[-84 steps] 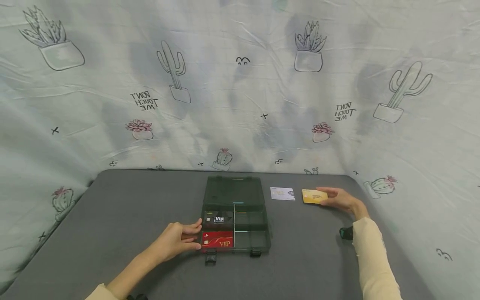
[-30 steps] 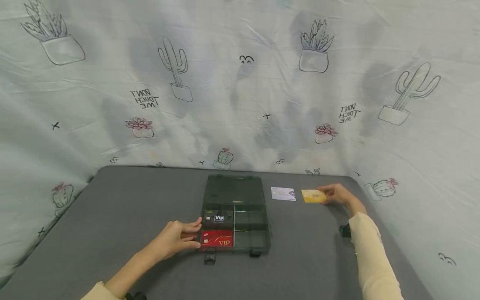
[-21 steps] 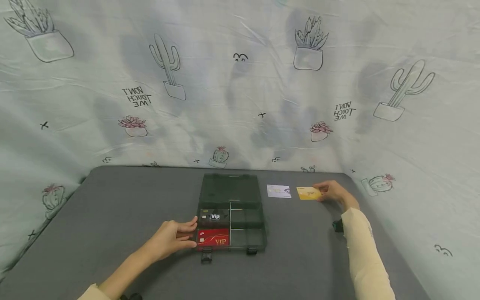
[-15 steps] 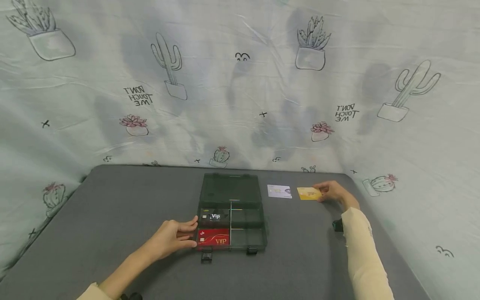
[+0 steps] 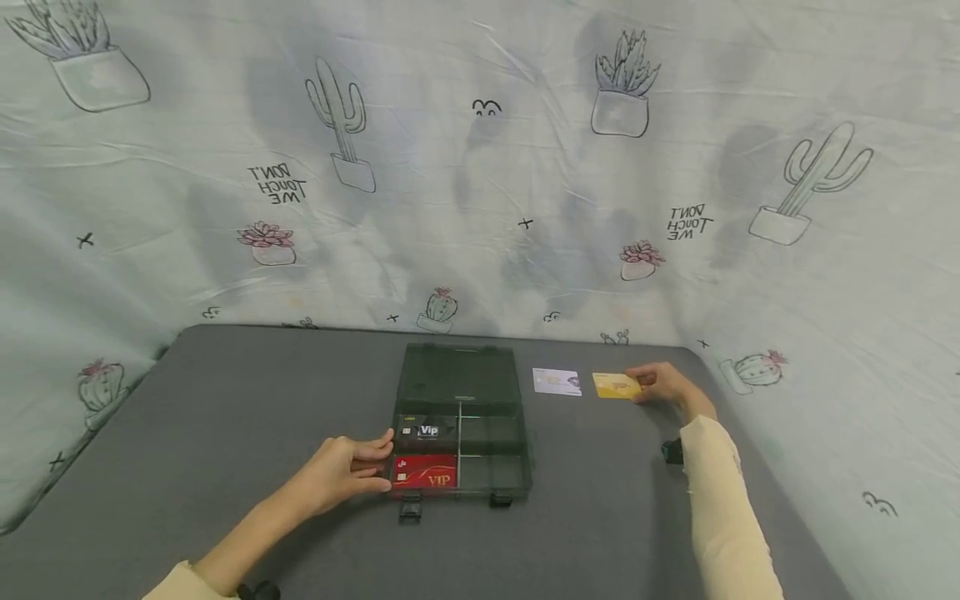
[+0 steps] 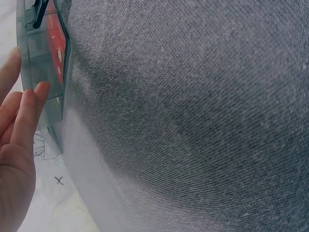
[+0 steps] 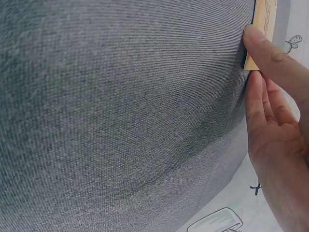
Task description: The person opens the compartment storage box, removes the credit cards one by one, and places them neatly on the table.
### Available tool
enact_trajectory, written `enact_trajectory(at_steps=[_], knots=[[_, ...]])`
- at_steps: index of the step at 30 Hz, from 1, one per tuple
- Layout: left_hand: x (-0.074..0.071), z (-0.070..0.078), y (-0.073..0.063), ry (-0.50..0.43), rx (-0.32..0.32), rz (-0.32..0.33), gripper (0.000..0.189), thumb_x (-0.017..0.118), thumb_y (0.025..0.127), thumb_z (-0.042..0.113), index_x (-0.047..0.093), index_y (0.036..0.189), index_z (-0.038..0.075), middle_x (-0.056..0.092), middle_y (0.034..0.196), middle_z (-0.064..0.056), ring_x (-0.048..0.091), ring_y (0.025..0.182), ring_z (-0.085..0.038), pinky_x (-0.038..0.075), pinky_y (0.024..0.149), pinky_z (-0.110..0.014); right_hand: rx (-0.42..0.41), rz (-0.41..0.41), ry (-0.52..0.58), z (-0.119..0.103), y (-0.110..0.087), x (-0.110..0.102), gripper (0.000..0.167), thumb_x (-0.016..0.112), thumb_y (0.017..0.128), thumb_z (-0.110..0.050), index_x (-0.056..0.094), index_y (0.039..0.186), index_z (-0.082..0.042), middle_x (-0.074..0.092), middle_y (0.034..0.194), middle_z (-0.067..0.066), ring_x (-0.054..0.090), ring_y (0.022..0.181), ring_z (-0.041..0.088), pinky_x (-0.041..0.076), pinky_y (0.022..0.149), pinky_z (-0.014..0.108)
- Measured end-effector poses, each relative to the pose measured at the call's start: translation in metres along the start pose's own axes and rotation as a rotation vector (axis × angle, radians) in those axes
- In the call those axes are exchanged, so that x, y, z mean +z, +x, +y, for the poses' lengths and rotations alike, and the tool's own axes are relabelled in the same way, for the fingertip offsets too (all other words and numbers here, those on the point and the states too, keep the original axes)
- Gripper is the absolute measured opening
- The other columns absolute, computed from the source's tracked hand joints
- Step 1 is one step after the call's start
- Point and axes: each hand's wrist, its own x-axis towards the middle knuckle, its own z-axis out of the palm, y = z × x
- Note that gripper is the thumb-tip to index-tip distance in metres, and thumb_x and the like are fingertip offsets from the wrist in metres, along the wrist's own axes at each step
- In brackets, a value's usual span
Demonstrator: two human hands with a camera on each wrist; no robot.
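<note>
A dark green see-through plastic box (image 5: 461,379) lies on the grey table with its lid folded back. A black VIP card (image 5: 442,435) occupies its far left compartment and a red VIP card (image 5: 424,472) its near left one. My left hand (image 5: 330,475) touches the box's left side, thumb near the front corner and fingers extended along the wall. Over to the right, my right hand (image 5: 666,387) pinches the right end of a yellow card (image 5: 615,386), thumb at its near edge. In the right wrist view, the yellow card (image 7: 264,21) lies low at the tabletop.
A pale lilac card (image 5: 557,382) lies between the box and the yellow card. Two black latches, one a front latch (image 5: 410,509), stick out from the box's near side. The grey table (image 5: 592,508) meets a cactus-print cloth (image 5: 450,183) behind and at both sides.
The head view has shifted slightly. My right hand's fingers sit a little further round the yellow card's end than at first; both hands otherwise keep their places.
</note>
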Motion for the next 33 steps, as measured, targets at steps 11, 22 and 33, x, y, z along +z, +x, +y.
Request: enact_trajectory(at_steps=[11, 22, 33], knots=[[0.002, 0.0, 0.004, 0.002, -0.01, -0.005, 0.063, 0.078, 0.077, 0.015, 0.053, 0.125, -0.017, 0.036, 0.14, -0.031, 0.048, 0.12, -0.045, 0.056, 0.086, -0.028, 0.033, -0.009, 0.051, 0.008, -0.003, -0.002, 0.061, 0.079, 0.075, -0.001, 0.055, 0.13, 0.006, 0.054, 0.129, 0.029, 0.052, 0.115, 0.043, 0.042, 0.1, 0.058], [0.001, 0.004, 0.009, 0.003, -0.023, -0.01, 0.062, 0.079, 0.076, 0.014, 0.054, 0.125, -0.015, 0.036, 0.139, -0.031, 0.05, 0.119, -0.043, 0.056, 0.085, -0.028, 0.05, 0.004, 0.065, 0.015, -0.008, -0.007, 0.059, 0.079, 0.076, -0.004, 0.056, 0.13, 0.005, 0.051, 0.131, 0.03, 0.05, 0.117, 0.043, 0.04, 0.1, 0.06], [-0.004, 0.009, 0.005, -0.005, -0.025, -0.011, 0.062, 0.077, 0.077, 0.014, 0.053, 0.125, -0.016, 0.035, 0.14, -0.031, 0.05, 0.119, -0.044, 0.056, 0.085, -0.029, 0.109, 0.044, 0.204, 0.019, -0.008, -0.012, 0.063, 0.077, 0.079, -0.003, 0.05, 0.135, 0.007, 0.047, 0.137, 0.03, 0.048, 0.118, 0.039, 0.039, 0.103, 0.057]])
